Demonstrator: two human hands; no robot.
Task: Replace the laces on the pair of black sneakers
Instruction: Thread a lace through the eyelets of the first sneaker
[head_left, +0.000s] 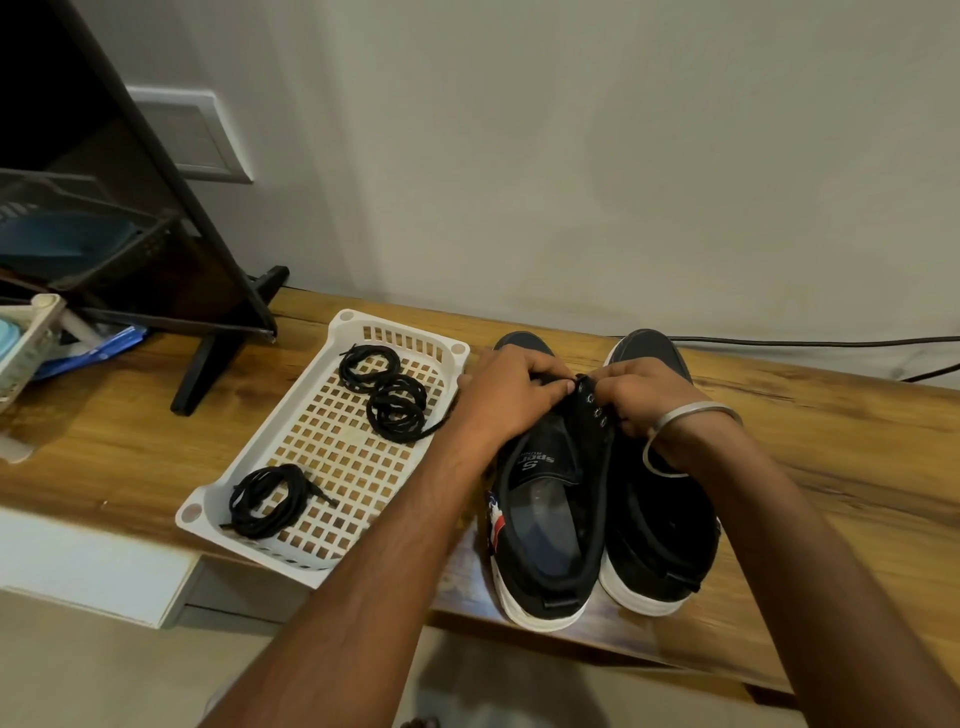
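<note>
Two black sneakers with white soles stand side by side on a wooden table (831, 415), toes toward the wall. Both hands work at the eyelet area of the left sneaker (545, 499), whose tongue is laid open. The left hand (511, 392) has its fingers curled down over the front of the lacing area, and the right hand (636, 389), with a metal bangle (691, 421) on its wrist, pinches at the row of eyelets; whatever lace they may hold is too small and dark to make out. The right sneaker (660, 519) sits touching the left one, partly under the right forearm. Just left of the shoes lies a white plastic basket (291, 561) holding three coiled black laces: two bundles (384, 389) at the far end, one bundle (270, 499) at the near end.
</note>
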